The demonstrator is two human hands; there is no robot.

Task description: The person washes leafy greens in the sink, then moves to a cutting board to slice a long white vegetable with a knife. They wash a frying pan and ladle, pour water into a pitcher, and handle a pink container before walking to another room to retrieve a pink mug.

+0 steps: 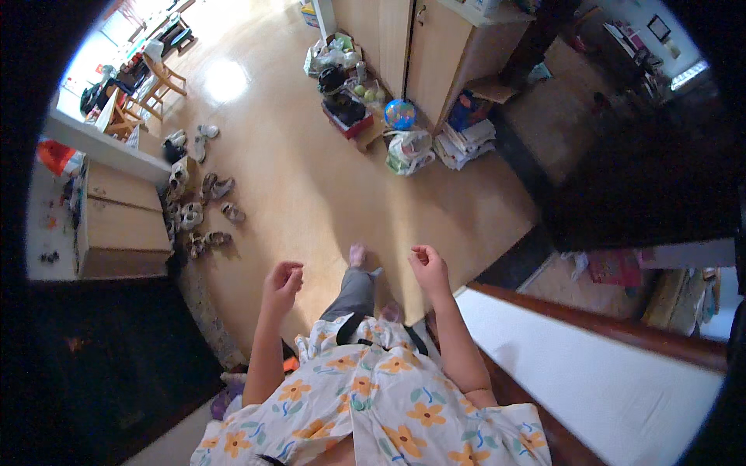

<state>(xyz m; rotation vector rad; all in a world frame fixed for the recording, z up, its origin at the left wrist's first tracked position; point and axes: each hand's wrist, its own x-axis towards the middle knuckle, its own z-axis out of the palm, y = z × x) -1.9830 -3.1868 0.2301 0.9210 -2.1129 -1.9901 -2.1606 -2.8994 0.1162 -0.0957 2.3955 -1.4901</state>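
Note:
My left hand (284, 285) is raised in front of my body, its fingers loosely curled in and nothing seen in it. At about the same height, my right hand (430, 269) hangs in the air with curled fingers and no thing visible in it. Neither hand touches anything. Below them is the pale wood-look floor (280, 192). One bare foot (358, 254) is stretched ahead under a grey trouser leg (352, 291). Nearest my right forearm runs a white panel edged in dark red wood (588, 373).
Several shoes and sandals (217, 189) lie left beside a low wooden cabinet (125, 227). Ahead stand a shoe box (349, 119), a blue globe-like ball (400, 114), a plastic bag (409, 152) and stacked papers (465, 143) by a tall cabinet (440, 64). A dark doorway threshold (516, 262) crosses right.

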